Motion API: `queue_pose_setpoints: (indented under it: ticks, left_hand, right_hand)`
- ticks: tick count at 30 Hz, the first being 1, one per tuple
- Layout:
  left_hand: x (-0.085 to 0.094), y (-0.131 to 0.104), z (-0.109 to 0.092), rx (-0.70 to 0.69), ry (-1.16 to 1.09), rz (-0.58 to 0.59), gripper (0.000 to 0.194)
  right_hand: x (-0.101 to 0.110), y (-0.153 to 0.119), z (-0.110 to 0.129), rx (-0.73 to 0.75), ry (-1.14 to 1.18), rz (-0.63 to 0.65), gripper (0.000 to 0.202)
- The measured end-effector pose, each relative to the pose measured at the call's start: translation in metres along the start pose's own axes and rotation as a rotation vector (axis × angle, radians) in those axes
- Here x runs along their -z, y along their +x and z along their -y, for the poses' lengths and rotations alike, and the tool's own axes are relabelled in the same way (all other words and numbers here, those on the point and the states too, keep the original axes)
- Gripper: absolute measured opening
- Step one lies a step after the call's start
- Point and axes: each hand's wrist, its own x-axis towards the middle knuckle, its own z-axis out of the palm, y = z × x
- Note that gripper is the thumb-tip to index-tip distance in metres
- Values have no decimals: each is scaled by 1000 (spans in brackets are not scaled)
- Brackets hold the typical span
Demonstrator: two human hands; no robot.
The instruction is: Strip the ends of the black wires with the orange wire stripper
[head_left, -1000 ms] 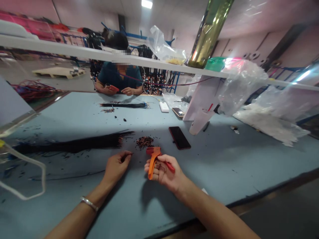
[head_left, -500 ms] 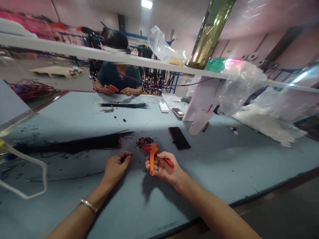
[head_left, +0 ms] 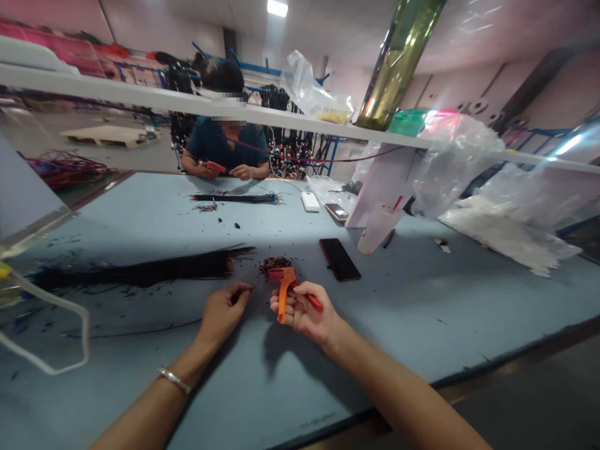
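Observation:
My left hand is closed in a pinch on a thin dark wire. The wire's tip pokes out past my fingertips, and its length trails left over the table. To the right, my right hand, palm up, is wrapped round an orange and red wire stripper. The tool's red head points left, toward the wire tip, with a small gap between them. Just behind the head lies a heap of short wire clippings. A thick bundle of black wires lies beyond my left hand.
A dark phone and a plastic cup stand right of the clippings. Across the blue-grey table sits a co-worker holding a red tool. A white shelf crosses above. Plastic bags lie at right.
My left hand has shifted slightly right with the wire. My right hand and the wire stripper have moved a little left, so the two hands are closer. The view has shifted slightly.

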Motion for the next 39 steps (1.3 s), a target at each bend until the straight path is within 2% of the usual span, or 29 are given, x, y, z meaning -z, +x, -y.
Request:
queue_pose_setpoints:
  ticks: [4, 8, 13, 19, 25, 29, 32, 36, 39]
  left_hand:
    - [0, -1, 0, 22, 1, -77, 37]
    - [1, -1, 0, 60, 27, -150, 38]
    - [0, 0, 4, 49, 7, -151, 34]
    - [-4, -5, 5, -58, 4, -211, 31]
    - [-4, -5, 5, -172, 40, -156, 28]
    - [-4, -2, 6, -81, 23, -110, 31]
    - [-1, -2, 4, -16, 23, -81, 31]
    - [2, -3, 0, 14, -3, -100, 27]
    - [3, -4, -2, 0, 2, -91, 24]
  right_hand:
    - [0, -10, -13, -42, -2, 62, 37]
    - [-1, -2, -24, -83, -8, 45, 39]
    - [-4, 4, -9, -15, -42, 11, 36]
    - [6, -28, 1, -9, -124, 42, 37]
    - [12, -42, 7, 59, -256, 55, 35]
    - [1, -38, 3, 127, -415, 119, 34]
    - [-5, -30, -7, 165, -436, 158, 37]
    - [1, -22, -18, 87, -388, 230, 38]
    - [9, -23, -19, 110, -413, 224, 36]
